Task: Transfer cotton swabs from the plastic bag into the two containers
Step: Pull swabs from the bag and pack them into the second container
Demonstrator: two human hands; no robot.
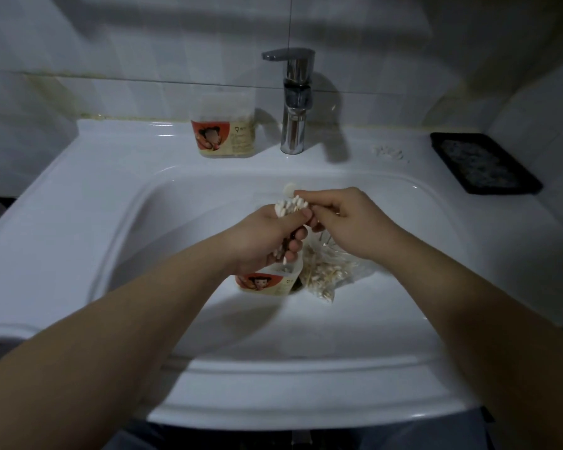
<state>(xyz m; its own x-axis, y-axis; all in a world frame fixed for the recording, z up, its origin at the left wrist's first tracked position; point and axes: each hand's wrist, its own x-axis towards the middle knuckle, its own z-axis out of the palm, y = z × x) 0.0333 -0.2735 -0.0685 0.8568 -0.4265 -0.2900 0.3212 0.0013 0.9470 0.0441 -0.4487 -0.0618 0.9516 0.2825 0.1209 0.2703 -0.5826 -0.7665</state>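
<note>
My left hand (267, 237) grips a bundle of cotton swabs (290, 204) upright over the sink basin, white tips sticking out above and below the fist. My right hand (345, 219) pinches at the top of that bundle with thumb and fingertips. Below the hands, inside the basin, stands an open clear container with a red label (267, 282). Beside it on the right lies the clear plastic bag (329, 271) holding several swabs. A second labelled container (226, 128), full of swabs, stands on the ledge left of the faucet.
A white sink (78, 203) fills the view, with a chrome faucet (294, 102) at the back. Several loose swabs (389, 152) lie on the ledge right of the faucet. A black tray (481, 162) sits at the far right against the tiled wall.
</note>
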